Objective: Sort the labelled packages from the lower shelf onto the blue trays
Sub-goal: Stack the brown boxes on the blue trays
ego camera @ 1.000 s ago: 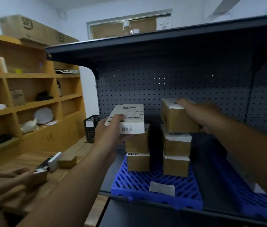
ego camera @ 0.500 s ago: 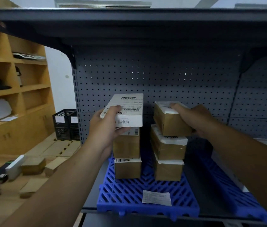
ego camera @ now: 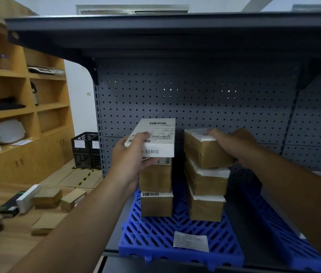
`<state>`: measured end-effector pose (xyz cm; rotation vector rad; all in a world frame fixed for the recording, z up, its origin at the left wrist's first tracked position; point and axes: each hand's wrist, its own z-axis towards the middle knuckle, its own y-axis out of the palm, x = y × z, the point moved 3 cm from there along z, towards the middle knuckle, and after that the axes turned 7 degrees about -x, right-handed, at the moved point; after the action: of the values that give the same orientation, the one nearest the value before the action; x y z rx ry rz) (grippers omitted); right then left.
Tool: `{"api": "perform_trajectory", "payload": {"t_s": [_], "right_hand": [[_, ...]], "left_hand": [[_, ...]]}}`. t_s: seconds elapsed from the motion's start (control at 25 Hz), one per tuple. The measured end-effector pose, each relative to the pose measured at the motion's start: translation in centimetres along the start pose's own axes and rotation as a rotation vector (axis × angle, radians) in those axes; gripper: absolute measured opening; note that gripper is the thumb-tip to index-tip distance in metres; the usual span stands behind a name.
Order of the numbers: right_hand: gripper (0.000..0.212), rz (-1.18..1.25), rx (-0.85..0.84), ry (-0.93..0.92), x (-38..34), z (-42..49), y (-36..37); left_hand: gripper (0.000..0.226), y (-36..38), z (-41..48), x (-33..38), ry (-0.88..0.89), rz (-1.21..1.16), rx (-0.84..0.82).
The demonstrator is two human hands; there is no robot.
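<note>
The tray's [ego camera: 165, 239] front half lies bare save a slip [ego camera: 191, 241]; a narrow gap parts left stack [ego camera: 155, 194] from right stack [ego camera: 205, 194], with open room above both. My left hand [ego camera: 134, 160] pinches the white box [ego camera: 153, 137], thumb on top, fingers under, just above the left stack; its long axis points at the pegboard [ego camera: 215, 107], barcode label up. My right hand [ego camera: 232, 144] grips the right stack's top brown box [ego camera: 203, 152].

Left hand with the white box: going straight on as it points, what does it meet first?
Likely the perforated back panel, white box leading; but fingers of the left hand sit near the top brown box and may catch it first. Depth unclear.
</note>
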<state>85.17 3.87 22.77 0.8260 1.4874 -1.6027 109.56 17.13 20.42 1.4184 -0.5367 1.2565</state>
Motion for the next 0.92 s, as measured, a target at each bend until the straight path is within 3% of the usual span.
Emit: {"api": "perform_trajectory", "payload": {"t_s": [0.08, 0.28, 0.92], "right_hand": [[0.070, 0.007, -0.005, 0.003, 0.3, 0.2, -0.1], [0.050, -0.013, 0.001, -0.029, 0.2, 0.5, -0.2], [0.063, -0.088, 0.043, -0.040, 0.2, 0.1, 0.0]], "left_hand": [[0.029, 0.1, 0.0, -0.2, -0.005, 0.004, 0.005], [0.039, 0.4, 0.2, -0.9, -0.012, 0.003, 0.013], [0.036, 1.2, 0.1, -1.4, -0.026, 0.000, -0.028]]}}
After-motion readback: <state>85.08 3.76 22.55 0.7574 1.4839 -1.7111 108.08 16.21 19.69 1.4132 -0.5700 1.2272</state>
